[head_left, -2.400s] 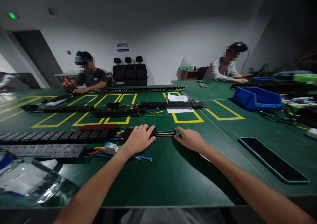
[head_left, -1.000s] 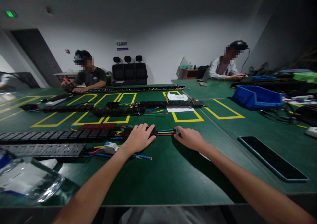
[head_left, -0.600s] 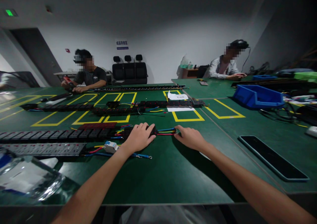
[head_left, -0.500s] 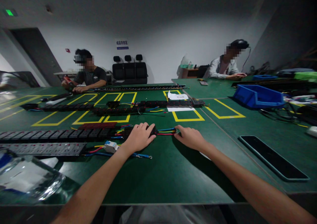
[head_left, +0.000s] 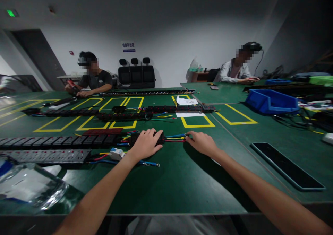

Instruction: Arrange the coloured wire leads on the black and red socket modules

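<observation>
My left hand (head_left: 146,144) lies over a black block (head_left: 161,136) at the end of a long power strip, thumb on the near side and fingers across its top. Blue, yellow-green and red wires (head_left: 174,138) run rightward from this block. At their free ends my right hand (head_left: 201,143) is closed in a pinch on the wire tips; its fingers partly hide the terminals. Nearer me lies a grey power strip (head_left: 52,156) with a small white breaker (head_left: 117,154) and a blue wire (head_left: 149,163) ending in a ring terminal.
A phone (head_left: 287,165) lies at right, below a blue bin (head_left: 272,101). A clear plastic bottle (head_left: 33,186) lies at near left. More black strips (head_left: 125,115) and paper (head_left: 186,100) lie farther back. Two people (head_left: 96,77) sit across the green table (head_left: 166,190).
My right fingers have shifted very slightly at the wire tips. My left hand stays on the black block.
</observation>
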`<control>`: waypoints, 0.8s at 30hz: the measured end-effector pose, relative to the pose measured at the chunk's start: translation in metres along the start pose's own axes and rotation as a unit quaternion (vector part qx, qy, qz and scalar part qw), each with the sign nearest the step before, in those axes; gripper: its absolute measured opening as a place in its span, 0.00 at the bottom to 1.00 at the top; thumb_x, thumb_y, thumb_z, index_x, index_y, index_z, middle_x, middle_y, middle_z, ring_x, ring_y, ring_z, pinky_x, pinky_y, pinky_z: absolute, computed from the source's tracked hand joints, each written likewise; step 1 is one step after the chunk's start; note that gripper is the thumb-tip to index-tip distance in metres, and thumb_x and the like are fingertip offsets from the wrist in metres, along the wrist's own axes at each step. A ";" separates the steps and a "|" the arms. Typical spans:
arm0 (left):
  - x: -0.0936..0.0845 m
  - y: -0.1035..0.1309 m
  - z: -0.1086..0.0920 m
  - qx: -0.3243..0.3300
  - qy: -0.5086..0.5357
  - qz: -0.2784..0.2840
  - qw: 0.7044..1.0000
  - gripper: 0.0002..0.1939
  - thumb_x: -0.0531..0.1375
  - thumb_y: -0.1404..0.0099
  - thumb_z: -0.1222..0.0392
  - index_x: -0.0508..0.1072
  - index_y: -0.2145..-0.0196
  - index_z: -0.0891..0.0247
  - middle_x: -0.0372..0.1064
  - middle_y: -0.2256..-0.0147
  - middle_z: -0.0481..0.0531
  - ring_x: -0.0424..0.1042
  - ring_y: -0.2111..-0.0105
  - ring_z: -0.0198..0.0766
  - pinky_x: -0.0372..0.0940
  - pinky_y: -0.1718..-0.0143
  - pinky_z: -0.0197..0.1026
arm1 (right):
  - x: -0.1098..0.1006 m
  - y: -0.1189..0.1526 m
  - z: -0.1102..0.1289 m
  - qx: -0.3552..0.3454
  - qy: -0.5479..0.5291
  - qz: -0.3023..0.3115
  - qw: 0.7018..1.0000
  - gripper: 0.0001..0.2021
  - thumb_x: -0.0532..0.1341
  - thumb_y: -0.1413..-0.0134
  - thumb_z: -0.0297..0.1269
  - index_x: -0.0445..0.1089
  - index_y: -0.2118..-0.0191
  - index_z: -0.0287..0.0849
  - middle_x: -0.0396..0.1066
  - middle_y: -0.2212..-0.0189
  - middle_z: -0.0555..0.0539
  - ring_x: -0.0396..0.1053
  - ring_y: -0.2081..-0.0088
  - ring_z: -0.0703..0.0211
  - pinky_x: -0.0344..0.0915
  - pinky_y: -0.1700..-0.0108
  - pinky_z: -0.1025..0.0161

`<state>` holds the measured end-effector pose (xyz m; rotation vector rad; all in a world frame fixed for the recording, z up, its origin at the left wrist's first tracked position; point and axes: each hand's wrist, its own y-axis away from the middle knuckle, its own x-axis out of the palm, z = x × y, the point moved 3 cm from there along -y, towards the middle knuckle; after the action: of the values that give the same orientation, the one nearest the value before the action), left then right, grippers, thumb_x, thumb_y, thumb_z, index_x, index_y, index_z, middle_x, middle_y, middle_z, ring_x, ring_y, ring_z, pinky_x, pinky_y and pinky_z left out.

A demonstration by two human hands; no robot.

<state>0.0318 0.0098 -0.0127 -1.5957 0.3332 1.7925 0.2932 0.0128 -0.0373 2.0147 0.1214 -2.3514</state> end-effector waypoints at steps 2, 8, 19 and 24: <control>0.000 0.000 0.000 -0.001 -0.007 0.002 1.000 0.32 0.61 0.30 0.48 0.60 0.34 0.63 0.68 0.50 0.60 0.69 0.52 0.50 0.61 0.54 0.47 | 0.001 -0.002 -0.003 -0.010 -0.022 -0.011 1.000 0.18 0.52 0.31 0.48 0.74 0.49 0.46 0.79 0.60 0.40 0.76 0.60 0.46 0.57 0.67 0.61; 0.000 -0.001 -0.001 -0.002 -0.011 0.001 1.000 0.32 0.62 0.31 0.49 0.61 0.34 0.63 0.69 0.51 0.60 0.69 0.52 0.50 0.62 0.54 0.48 | 0.003 -0.005 -0.008 -0.044 -0.138 -0.099 0.984 0.13 0.55 0.33 0.46 0.73 0.58 0.45 0.77 0.70 0.46 0.71 0.69 0.55 0.52 0.71 0.63; -0.006 -0.001 0.001 -0.001 0.001 -0.005 1.000 0.33 0.66 0.33 0.50 0.62 0.35 0.61 0.69 0.50 0.59 0.69 0.52 0.49 0.62 0.55 0.47 | 0.009 -0.015 -0.007 -0.044 -0.422 -0.082 0.902 0.17 0.56 0.46 0.52 0.67 0.75 0.43 0.59 0.82 0.53 0.56 0.78 0.62 0.50 0.74 0.63; -0.014 -0.001 0.001 0.002 0.008 -0.033 0.999 0.35 0.67 0.34 0.52 0.61 0.34 0.60 0.69 0.49 0.58 0.69 0.52 0.49 0.62 0.54 0.47 | 0.003 -0.012 -0.010 0.024 -0.545 -0.042 0.837 0.15 0.62 0.51 0.51 0.65 0.73 0.43 0.52 0.84 0.58 0.48 0.81 0.67 0.44 0.78 0.66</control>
<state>0.0318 0.0072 0.0007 -1.5996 0.2874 1.7289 0.3018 0.0254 -0.0420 0.4092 0.0949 -3.1310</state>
